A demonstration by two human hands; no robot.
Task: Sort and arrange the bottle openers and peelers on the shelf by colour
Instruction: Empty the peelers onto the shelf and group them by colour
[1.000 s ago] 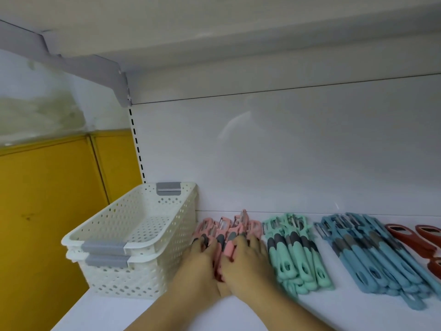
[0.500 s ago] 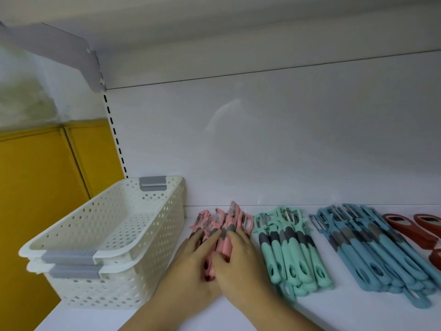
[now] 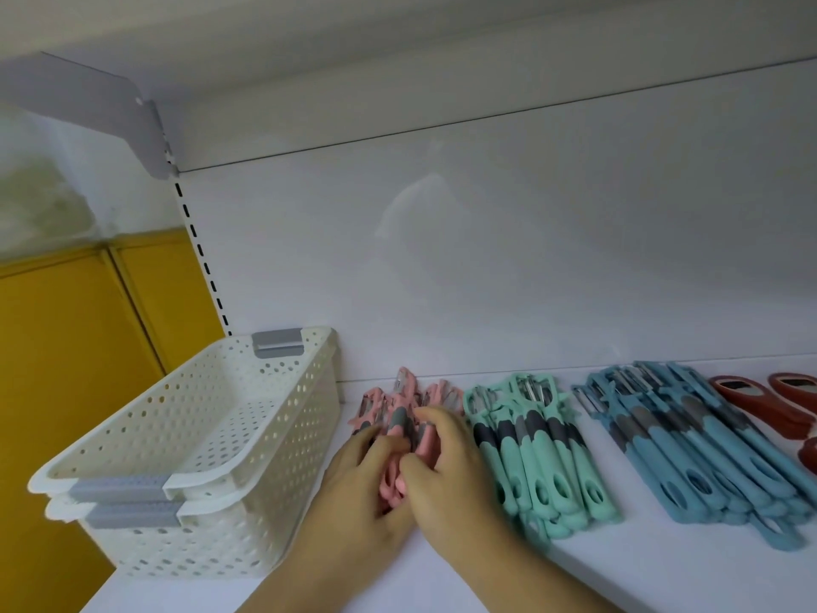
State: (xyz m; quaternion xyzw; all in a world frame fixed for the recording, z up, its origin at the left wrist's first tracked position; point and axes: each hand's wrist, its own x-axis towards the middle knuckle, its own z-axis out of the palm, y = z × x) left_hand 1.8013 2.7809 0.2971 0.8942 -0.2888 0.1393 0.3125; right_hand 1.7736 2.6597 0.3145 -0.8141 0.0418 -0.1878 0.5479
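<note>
So, pink peelers (image 3: 400,418): loose bundle on the shelf (image 3: 619,568), left of middle, blade heads toward the back edge, handles toward me.
Left hand (image 3: 353,484): my fingers curl over the bundle's left side.
Right hand (image 3: 446,471): curled round the right side, thumb on the handles.
Handling: I'd judge them light, with stiff plastic and grey grip pads. The pile looks likely to fan out and slide.
Hold point: mid-handle at the grey pads, clear of the metal blades.
Neighbours: basket (image 3: 199,435) just beside on the left, mint peelers (image 3: 539,462) just right, then blue peelers (image 3: 707,453), red bottle openers (image 3: 760,404) at the right edge.
</note>
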